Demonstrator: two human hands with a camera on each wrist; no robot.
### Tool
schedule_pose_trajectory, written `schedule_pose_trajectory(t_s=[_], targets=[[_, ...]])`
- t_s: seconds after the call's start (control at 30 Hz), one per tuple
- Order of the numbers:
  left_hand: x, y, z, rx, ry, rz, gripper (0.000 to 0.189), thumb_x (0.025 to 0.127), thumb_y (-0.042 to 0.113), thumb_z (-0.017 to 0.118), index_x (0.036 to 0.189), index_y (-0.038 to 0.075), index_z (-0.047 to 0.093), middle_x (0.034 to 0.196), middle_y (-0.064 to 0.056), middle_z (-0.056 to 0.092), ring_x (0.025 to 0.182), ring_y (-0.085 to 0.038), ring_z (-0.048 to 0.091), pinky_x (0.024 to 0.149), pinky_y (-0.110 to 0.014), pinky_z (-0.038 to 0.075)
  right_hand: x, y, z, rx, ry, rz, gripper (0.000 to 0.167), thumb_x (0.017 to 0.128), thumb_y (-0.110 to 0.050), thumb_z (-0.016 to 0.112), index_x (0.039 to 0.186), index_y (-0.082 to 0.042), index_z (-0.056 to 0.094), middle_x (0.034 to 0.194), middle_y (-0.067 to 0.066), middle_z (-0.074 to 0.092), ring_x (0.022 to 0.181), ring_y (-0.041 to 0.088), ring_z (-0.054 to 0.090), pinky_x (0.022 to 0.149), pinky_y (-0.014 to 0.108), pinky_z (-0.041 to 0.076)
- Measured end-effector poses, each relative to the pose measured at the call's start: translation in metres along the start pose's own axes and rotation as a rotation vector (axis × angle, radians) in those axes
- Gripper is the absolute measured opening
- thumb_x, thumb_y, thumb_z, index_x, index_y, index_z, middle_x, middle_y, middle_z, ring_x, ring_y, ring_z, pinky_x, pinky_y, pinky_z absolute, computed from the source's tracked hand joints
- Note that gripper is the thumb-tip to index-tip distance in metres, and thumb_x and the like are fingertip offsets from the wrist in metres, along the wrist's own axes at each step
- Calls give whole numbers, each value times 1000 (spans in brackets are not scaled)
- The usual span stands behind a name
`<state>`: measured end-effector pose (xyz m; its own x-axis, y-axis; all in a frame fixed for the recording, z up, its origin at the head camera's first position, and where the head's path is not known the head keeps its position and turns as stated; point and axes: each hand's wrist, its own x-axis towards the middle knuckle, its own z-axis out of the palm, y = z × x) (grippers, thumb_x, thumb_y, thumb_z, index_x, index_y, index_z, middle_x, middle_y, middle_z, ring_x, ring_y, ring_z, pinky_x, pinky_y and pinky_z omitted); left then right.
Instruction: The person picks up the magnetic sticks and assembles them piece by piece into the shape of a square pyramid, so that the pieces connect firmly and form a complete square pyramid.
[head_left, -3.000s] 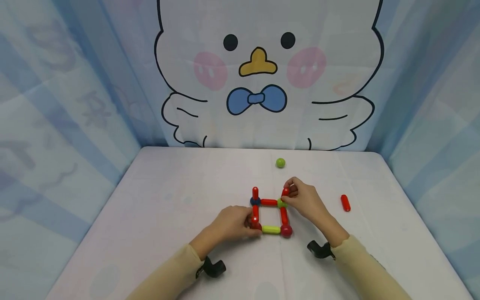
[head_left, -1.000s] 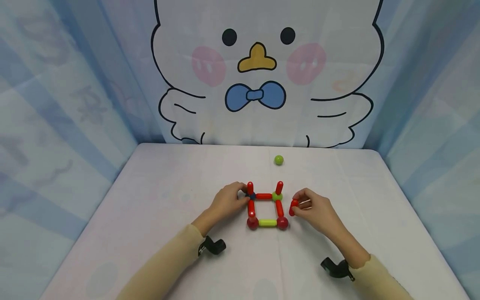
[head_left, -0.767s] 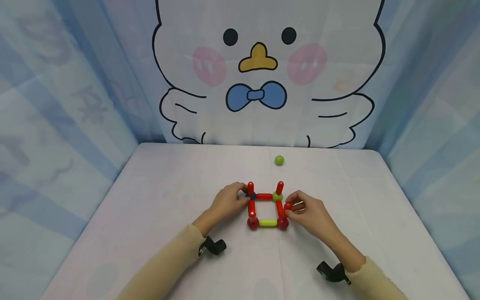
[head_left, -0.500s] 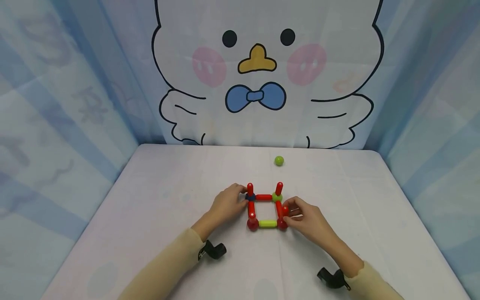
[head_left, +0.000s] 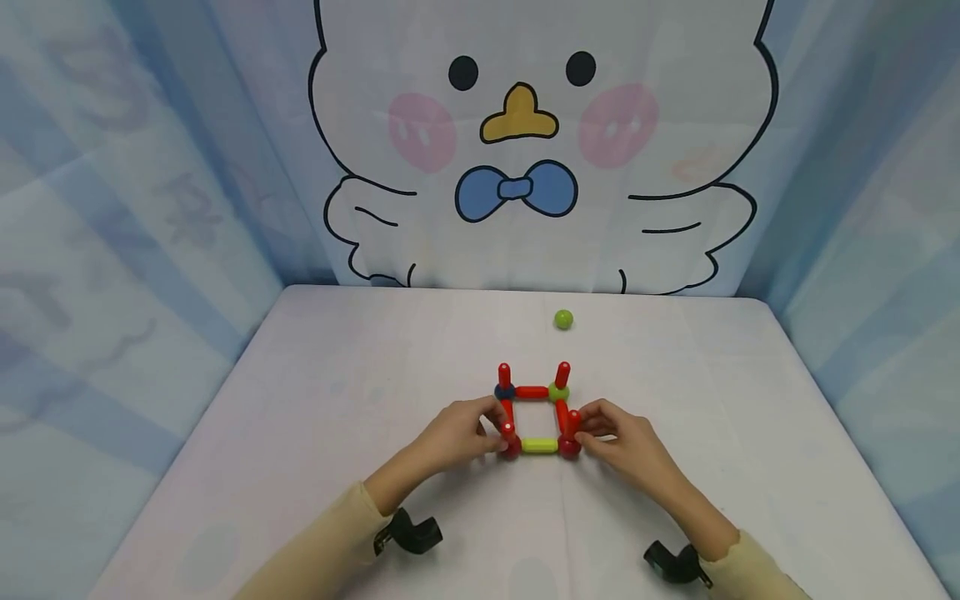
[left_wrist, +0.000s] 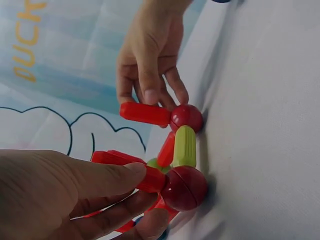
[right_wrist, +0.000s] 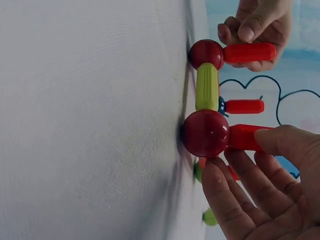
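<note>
A square frame of magnetic sticks and balls lies on the table, with a red upright stick at each corner. My left hand (head_left: 461, 433) pinches the upright red magnetic stick (left_wrist: 150, 179) on the near-left red ball (left_wrist: 185, 188), its thumb along the stick. At the near-right corner my right hand (head_left: 632, 442) holds another upright red magnetic stick (right_wrist: 243, 137) between thumb and fingers, a fingertip beside the red ball (right_wrist: 206, 133) under it. A yellow-green stick (head_left: 539, 446) joins these two balls. Behind are a blue ball (head_left: 505, 391) and a green ball (head_left: 558, 392).
A loose green ball (head_left: 563, 319) lies near the far edge of the white table (head_left: 360, 358). Printed curtains (head_left: 517, 250) stand behind and at both sides. Each wrist carries a small black camera (head_left: 416, 533).
My right hand has brought a red stick from the right side upright onto the near-right ball. My left hand has moved from the blue ball's corner to the near-left upright stick.
</note>
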<state>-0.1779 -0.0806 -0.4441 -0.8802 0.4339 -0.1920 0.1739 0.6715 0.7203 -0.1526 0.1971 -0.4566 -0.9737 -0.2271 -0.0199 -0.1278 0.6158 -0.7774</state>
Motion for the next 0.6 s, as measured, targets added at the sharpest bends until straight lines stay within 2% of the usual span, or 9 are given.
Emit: schedule_pose_trajectory(t_s=[0.1, 0.27, 0.4, 0.6], targets=[[0, 2, 0, -41, -11, 21, 19, 91, 16, 80, 104, 18, 66, 102, 2, 70, 76, -15, 61, 63, -27, 53, 0, 0, 0, -14, 7, -13, 23, 95, -14, 75, 114, -10, 65, 103, 0, 76, 100, 21, 74, 79, 27, 56], [4, 2, 5, -54, -8, 49, 19, 94, 18, 77, 107, 17, 63, 109, -1, 69, 75, -14, 59, 63, -25, 52, 1, -4, 3, -59, 25, -41, 22, 94, -14, 77, 112, -10, 65, 102, 0, 76, 96, 19, 73, 79, 30, 58], [7, 0, 10, -32, 29, 75, 21, 96, 19, 75, 113, 16, 64, 108, 0, 69, 76, -13, 58, 65, -23, 52, 4, -9, 7, -97, 30, -45, 21, 93, -14, 77, 111, -11, 66, 100, -2, 75, 92, 17, 72, 80, 33, 60], [12, 0, 17, 27, 80, 113, 24, 96, 23, 76, 117, 15, 68, 97, 5, 67, 76, -12, 57, 66, -21, 51, 8, -13, 11, -140, 44, -23, 21, 93, -13, 77, 111, -11, 66, 99, 0, 75, 88, 16, 72, 81, 36, 61]])
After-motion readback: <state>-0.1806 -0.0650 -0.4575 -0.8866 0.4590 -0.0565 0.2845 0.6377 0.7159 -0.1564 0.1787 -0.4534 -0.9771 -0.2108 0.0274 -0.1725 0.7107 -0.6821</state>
